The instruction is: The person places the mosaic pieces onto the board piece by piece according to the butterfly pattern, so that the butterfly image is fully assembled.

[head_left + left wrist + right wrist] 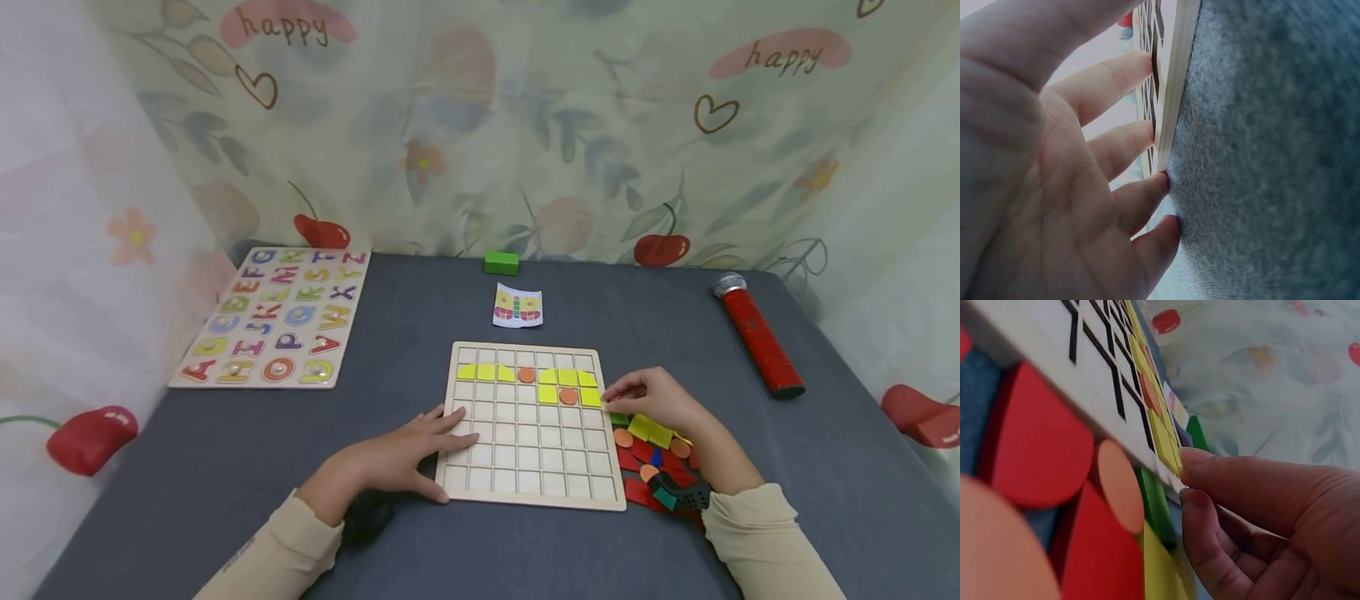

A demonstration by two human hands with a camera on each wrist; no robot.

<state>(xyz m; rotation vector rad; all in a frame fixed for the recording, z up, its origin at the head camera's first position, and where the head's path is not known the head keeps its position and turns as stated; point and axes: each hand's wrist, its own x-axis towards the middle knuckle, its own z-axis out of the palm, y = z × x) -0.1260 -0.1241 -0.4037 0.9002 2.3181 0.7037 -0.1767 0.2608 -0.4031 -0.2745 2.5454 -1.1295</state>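
Observation:
A square wooden grid board [516, 459] lies in the middle of the table. Yellow tiles [487, 372] and orange discs [527, 375] sit in cells of its upper rows. My left hand [390, 457] rests at the board's left edge with fingers spread, some fingertips over the rim. At the right edge, my right hand [656, 398] has its thumb tip against a yellow tile [1164, 445] in the end cell, and its index fingertip beside the rim. Its other fingers are bent. Loose pieces, including red tiles [637, 492] and yellow tiles [650, 431], lie below that hand.
Behind the board lie a small pattern card [517, 307] and a green block [501, 263]. An alphabet puzzle board [255, 325] is at the left. A red microphone [759, 337] lies at the right. A patterned curtain [480, 125] hangs along the back.

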